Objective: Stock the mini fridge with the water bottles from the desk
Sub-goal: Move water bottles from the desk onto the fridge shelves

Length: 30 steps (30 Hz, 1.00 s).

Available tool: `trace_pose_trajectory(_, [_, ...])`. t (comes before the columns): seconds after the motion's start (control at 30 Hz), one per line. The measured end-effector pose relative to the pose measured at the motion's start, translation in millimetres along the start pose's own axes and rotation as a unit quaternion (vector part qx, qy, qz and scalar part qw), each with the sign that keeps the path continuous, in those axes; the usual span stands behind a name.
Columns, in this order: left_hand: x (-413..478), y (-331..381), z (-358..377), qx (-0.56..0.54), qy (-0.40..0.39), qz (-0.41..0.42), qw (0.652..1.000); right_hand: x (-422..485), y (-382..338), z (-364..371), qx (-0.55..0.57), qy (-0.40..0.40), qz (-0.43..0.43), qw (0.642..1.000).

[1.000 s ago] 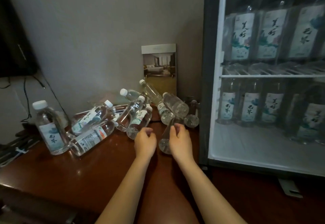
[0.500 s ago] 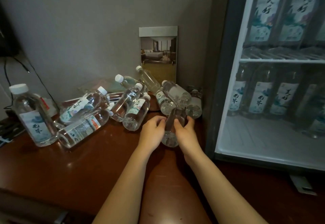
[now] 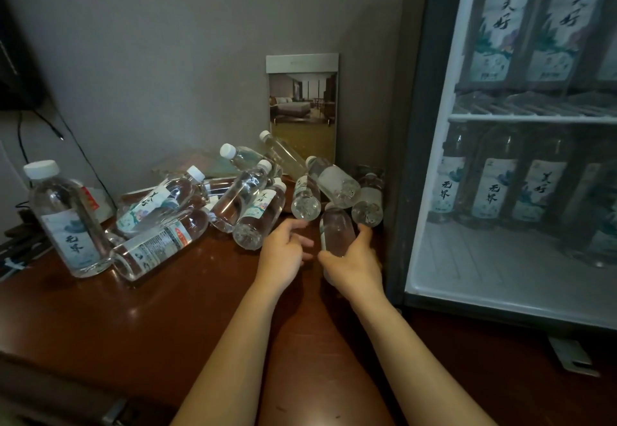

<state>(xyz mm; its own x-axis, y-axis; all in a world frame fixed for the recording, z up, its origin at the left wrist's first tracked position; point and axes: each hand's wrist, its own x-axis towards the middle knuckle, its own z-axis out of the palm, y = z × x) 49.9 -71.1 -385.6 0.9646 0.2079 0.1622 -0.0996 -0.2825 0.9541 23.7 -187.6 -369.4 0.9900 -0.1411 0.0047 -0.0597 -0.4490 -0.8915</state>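
A clear water bottle, its label hard to make out, is gripped by the right hand just left of the mini fridge. The left hand hovers further left, loosely curled and empty. Inside the fridge stand labelled bottles, some reading 美好. A pile of bottles lies on the tabletop, well left of the fridge.

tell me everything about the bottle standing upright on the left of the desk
The upright bottle is clear plastic with a white screw cap and a pale label bearing dark characters over a blue-green picture. It stands on the brown desk left of the heap of lying bottles, seemingly touching the nearest one.
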Motion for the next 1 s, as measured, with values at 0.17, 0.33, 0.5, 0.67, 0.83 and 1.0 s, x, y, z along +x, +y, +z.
trace_pose_trajectory(0.17, [3.1,-5.3,0.2,0.039,0.014,-0.002,0.999,-8.5,1.0,-1.4,0.052,-0.012,0.001,0.999])
trace_pose_trajectory(0.33, [1.7,-4.0,-3.0,0.008,0.037,-0.030,0.999,-10.4,-0.8,-3.3,0.300,-0.039,0.081,0.950])
trace_pose_trajectory(0.5, [2.1,-1.0,-8.6,-0.066,0.118,-0.065,0.989,-12.4,1.6,8.8,0.388,-0.066,0.102,0.914])
trace_pose_trajectory(0.67, [-1.9,9.4,-10.6,-0.194,0.092,-0.096,0.972,-11.3,1.5,9.5,0.509,-0.098,0.113,0.848])
trace_pose_trajectory(0.83, [-6.4,12.9,-10.9,-0.248,-0.040,-0.083,0.964,-11.5,0.3,4.5,0.510,-0.138,0.042,0.848])
trace_pose_trajectory(1.0, [-9.0,14.2,-16.3,-0.248,-0.059,-0.005,0.967,-9.1,0.9,-1.2,0.443,-0.196,-0.024,0.874])
